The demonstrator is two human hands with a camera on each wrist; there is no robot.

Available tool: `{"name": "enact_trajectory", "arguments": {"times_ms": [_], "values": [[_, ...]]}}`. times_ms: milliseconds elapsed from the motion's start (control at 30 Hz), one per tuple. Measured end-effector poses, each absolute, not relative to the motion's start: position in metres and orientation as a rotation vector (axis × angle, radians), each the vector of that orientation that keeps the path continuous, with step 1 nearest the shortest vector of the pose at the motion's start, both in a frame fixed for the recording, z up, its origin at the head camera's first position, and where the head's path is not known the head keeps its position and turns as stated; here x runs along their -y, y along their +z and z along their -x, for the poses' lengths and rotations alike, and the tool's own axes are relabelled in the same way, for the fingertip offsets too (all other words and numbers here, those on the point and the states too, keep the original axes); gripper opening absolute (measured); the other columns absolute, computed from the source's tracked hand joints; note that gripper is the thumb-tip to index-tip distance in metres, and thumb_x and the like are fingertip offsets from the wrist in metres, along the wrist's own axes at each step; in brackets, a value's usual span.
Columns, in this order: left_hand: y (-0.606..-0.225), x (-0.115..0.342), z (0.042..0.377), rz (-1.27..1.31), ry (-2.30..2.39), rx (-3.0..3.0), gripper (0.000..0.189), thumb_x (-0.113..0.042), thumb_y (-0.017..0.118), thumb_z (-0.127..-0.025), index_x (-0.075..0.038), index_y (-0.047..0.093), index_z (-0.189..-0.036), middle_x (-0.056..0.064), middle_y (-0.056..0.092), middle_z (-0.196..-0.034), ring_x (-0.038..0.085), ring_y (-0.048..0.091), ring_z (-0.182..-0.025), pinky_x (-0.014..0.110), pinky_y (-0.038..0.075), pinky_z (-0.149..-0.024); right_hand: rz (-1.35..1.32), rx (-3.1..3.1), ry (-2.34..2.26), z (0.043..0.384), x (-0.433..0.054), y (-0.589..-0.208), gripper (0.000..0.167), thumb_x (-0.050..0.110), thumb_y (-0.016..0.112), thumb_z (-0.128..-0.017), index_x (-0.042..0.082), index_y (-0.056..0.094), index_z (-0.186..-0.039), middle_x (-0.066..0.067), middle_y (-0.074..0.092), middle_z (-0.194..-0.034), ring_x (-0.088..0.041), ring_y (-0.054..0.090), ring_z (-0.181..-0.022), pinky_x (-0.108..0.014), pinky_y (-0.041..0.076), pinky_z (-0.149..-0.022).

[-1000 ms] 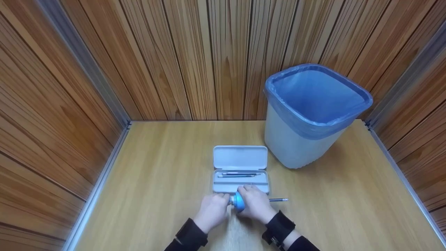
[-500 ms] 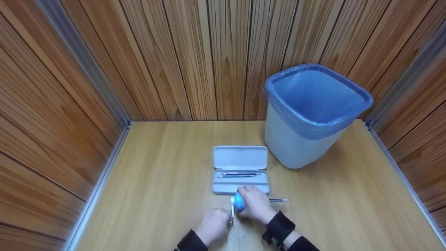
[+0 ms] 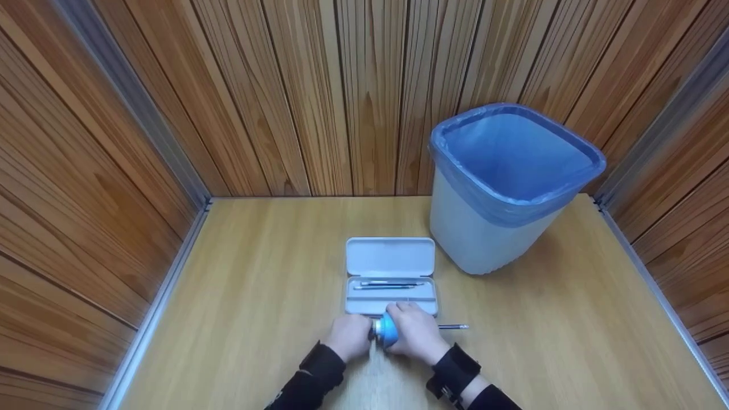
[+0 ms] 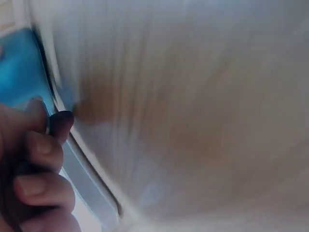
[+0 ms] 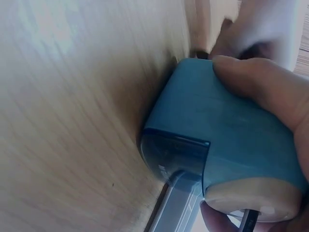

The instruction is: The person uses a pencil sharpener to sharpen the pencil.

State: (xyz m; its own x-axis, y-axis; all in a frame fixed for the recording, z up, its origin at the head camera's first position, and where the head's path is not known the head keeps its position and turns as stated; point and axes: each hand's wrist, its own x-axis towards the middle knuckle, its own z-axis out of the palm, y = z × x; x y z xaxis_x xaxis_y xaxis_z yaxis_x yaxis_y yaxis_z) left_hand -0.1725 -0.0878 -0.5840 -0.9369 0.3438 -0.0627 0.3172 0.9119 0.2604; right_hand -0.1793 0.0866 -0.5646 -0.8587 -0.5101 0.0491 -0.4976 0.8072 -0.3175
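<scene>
A blue hand-crank pencil sharpener sits on the table in front of an open pencil case. My right hand grips its body from the right, thumb and fingers around it in the right wrist view. One dark pencil sticks out of the sharpener's right end; its tip is hidden inside. On the other side my left hand holds the crank handle, mostly covered by curled fingers in the left wrist view. Several pencils lie in the case's lower half.
Behind the case, to the right, stands a tall whitish bin lined with a blue bag. Wood-panelled walls enclose the table at the back and both sides.
My left hand has swung the crank down toward me and then back up beside the sharpener. The right hand, sharpener and pencil stay about where they were.
</scene>
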Motion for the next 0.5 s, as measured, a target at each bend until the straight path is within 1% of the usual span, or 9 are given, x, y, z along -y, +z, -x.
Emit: {"name": "enact_trajectory", "arguments": {"times_ms": [67,133,267,367,500], "values": [[-0.581,0.088,0.18,-0.481,0.379,-2.982,0.011,-0.01,0.068,-0.08,-0.012,0.063,-0.071,0.0,0.059,-0.065,0.016,0.052,-0.059,0.032,0.046,-0.059,0.821,-2.946,-0.504,0.179,-0.086,-0.565,0.063,0.033,0.089,-0.059,0.011,0.061,-0.112,-0.009,0.068,-0.105,-0.028,0.063,-0.096,-0.044,0.055,-0.081],[-0.576,0.088,0.186,-0.458,0.388,-3.009,0.01,-0.01,0.067,-0.081,-0.011,0.062,-0.071,0.0,0.059,-0.065,0.017,0.053,-0.06,0.033,0.047,-0.06,0.802,-2.929,-0.511,0.179,-0.085,-0.565,0.065,0.033,0.089,-0.06,0.01,0.061,-0.115,-0.01,0.068,-0.109,-0.029,0.062,-0.1,-0.046,0.054,-0.085],[-0.565,0.087,0.193,-0.416,0.45,-3.029,0.011,-0.007,0.066,-0.082,-0.011,0.062,-0.072,-0.001,0.057,-0.065,0.016,0.051,-0.06,0.033,0.047,-0.06,0.784,-2.913,-0.522,0.179,-0.085,-0.564,0.068,0.032,0.089,-0.061,0.009,0.061,-0.119,-0.012,0.068,-0.112,-0.031,0.062,-0.103,-0.048,0.054,-0.087],[-0.556,0.086,0.192,-0.447,0.429,-3.074,0.007,-0.007,0.067,-0.082,-0.012,0.063,-0.077,0.0,0.06,-0.067,0.016,0.054,-0.061,0.031,0.047,-0.059,0.782,-2.913,-0.519,0.179,-0.085,-0.565,0.069,0.031,0.089,-0.061,0.008,0.061,-0.12,-0.012,0.067,-0.113,-0.032,0.062,-0.104,-0.049,0.054,-0.087],[-0.544,0.086,0.181,-0.537,0.381,-3.144,0.004,-0.009,0.069,-0.082,-0.011,0.065,-0.084,0.001,0.063,-0.069,0.016,0.056,-0.061,0.028,0.046,-0.057,0.774,-2.907,-0.526,0.18,-0.086,-0.564,0.07,0.031,0.089,-0.061,0.008,0.061,-0.122,-0.013,0.067,-0.115,-0.033,0.062,-0.105,-0.049,0.053,-0.089]]}}
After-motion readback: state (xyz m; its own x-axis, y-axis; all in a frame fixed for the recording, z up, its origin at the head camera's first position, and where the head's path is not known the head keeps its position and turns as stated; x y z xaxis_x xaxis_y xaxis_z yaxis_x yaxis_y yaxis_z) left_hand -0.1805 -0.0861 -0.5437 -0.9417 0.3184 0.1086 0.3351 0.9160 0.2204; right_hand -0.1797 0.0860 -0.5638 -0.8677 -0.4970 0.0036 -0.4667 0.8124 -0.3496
